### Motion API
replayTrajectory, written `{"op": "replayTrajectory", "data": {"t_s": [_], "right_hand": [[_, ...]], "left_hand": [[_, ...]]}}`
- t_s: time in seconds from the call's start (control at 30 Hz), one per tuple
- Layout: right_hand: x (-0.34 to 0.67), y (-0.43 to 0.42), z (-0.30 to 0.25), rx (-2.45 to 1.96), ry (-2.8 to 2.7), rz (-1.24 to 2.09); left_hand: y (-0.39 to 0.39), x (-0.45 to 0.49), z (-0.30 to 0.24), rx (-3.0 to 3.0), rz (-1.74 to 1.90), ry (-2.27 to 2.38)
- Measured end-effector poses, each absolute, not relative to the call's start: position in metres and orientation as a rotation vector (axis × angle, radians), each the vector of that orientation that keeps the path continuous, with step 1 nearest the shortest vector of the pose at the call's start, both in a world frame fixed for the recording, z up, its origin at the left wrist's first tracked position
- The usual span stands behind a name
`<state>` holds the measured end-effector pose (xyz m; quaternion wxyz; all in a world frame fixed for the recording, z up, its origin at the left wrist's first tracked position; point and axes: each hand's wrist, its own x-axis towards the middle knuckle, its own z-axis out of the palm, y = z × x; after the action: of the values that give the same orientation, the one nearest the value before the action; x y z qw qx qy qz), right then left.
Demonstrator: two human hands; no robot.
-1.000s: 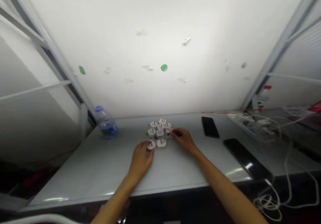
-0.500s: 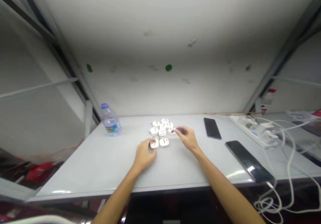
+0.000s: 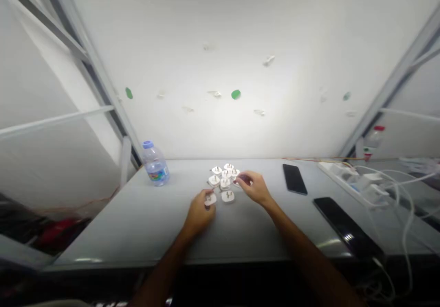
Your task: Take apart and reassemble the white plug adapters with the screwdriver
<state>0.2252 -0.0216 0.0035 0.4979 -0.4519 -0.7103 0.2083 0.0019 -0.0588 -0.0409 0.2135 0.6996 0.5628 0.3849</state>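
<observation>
Several white plug adapters (image 3: 224,177) lie in a tight cluster on the grey table (image 3: 137,224), prongs up. My left hand (image 3: 199,213) has its fingers curled round the front-left adapter (image 3: 210,200) of the cluster. My right hand (image 3: 252,188) pinches an adapter (image 3: 238,181) at the cluster's right edge; most of it is hidden by the fingers. Another adapter (image 3: 228,197) lies between the two hands.
A small water bottle (image 3: 154,164) with a blue cap stands at the back left. Two black phones (image 3: 294,178) (image 3: 347,227) lie to the right. A white power strip (image 3: 354,183) with chargers and white cables (image 3: 405,215) occupies the far right. A white wall rises behind the table.
The camera has tilted and shifted a little, so the scene sits slightly to the right. Both hands stay on the adapter cluster with hardly any movement.
</observation>
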Motion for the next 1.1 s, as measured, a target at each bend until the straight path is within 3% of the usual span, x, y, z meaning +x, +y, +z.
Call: {"op": "replayTrajectory", "data": {"t_s": [0.33, 1.1], "right_hand": [[0.222, -0.024, -0.002, -1.093, -1.677, 0.550], [0.219, -0.029, 0.005, -1.087, -1.682, 0.483]], "left_hand": [[-0.057, 0.001, -0.048, 1.892, 1.176, 1.398], [-0.055, 0.003, -0.053, 1.946, 1.132, 1.564]]}}
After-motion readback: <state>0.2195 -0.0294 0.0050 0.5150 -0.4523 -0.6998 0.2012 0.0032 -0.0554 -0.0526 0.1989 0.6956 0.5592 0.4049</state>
